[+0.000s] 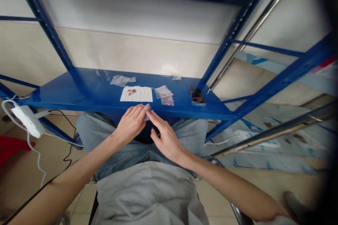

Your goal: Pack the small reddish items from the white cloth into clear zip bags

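At the front edge of the blue shelf (87, 93), my left hand (133, 121) is closed on a small clear plastic bag (148, 114), its fingers folded together. My right hand (167, 137) meets the bag from the right with its fingertips, thumb held apart from the fingers. Just behind the hands lies a white cloth-like sheet (144, 94) with a few small reddish pieces (131, 92) on it. To its right are clear bags with reddish pieces inside (167, 99). What the left fingers cover is hidden.
More clear bags (121, 80) lie at the shelf's back left, and a small one (176, 77) at the back. A dark pixelated object (198, 96) lies on the right. Blue uprights (59, 45) flank the shelf. A white power strip (29, 121) with cables hangs at left.
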`<state>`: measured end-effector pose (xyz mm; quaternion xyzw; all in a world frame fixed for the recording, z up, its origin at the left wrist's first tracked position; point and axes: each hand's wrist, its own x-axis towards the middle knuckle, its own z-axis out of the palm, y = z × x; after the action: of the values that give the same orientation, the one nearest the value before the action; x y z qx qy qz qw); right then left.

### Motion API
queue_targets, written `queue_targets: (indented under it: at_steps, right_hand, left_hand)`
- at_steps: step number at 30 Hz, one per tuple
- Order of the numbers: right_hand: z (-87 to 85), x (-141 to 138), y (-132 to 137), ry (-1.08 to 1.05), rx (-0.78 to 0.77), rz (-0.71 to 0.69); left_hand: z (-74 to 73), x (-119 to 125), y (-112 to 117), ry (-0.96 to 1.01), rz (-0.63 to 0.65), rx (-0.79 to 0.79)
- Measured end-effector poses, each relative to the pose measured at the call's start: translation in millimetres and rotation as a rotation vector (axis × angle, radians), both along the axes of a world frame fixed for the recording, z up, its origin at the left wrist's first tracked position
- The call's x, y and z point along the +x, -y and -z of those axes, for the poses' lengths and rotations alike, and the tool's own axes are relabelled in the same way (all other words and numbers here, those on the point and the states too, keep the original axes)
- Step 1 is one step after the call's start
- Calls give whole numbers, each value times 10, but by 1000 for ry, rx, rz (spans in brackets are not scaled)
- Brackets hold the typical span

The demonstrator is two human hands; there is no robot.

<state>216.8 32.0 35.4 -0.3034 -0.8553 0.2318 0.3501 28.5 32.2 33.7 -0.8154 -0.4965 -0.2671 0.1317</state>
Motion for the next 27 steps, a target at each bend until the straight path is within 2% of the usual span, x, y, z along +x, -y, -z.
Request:
queue_targets:
  at_steps: [3, 6, 11, 17, 22, 27]
  right_hand:
    - [24, -6, 29, 55, 65, -25]
    - [26, -14, 46, 74, 131, -70]
    - [-3, -17, 87, 72, 195, -117]
    - [-8, -8, -39, 95, 246, -130]
    - [5, 15, -164, 215, 461, -176]
    - [20, 19, -185, 284, 482, -263]
  left_hand:
    - [96, -14, -3, 80, -15, -55]
    - [124, -59, 22, 168, 3, -148]
    - [118, -103, 38, 286, 124, -291]
    - [107, -43, 63, 314, 188, -302]
    - [121, -56, 65, 407, 200, -340]
    - [72, -76, 66, 311, 209, -335]
